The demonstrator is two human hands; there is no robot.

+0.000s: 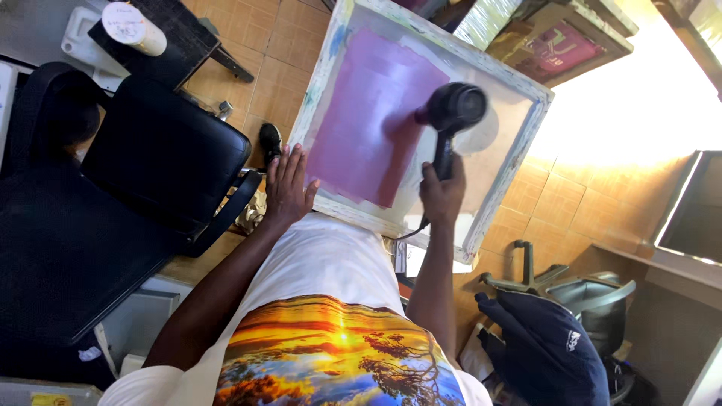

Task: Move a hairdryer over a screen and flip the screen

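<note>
Your right hand [442,194] is wrapped tight round the handle of the black dryer [453,113], with the barrel aimed down at the frame's [519,154] mesh, close enough to push air straight onto the coating, I'd judge. The dryer head is blurred, so I reckon it's sweeping. Your left hand [288,184] sits at the frame's 7 o'clock corner, fingers spread and flat, gripping nothing; it looks like a brace to stop the frame sliding. The frame lies tilted in front of your chest, centre of view, its near edge touching your white shirt [323,259]. The coating [372,120] is a purple-pink block, darker in a strip towards 5 o'clock, paler elsewhere. A black chair [162,154] stands at 9 o'clock, a dark cap [545,349] at 4.
</note>
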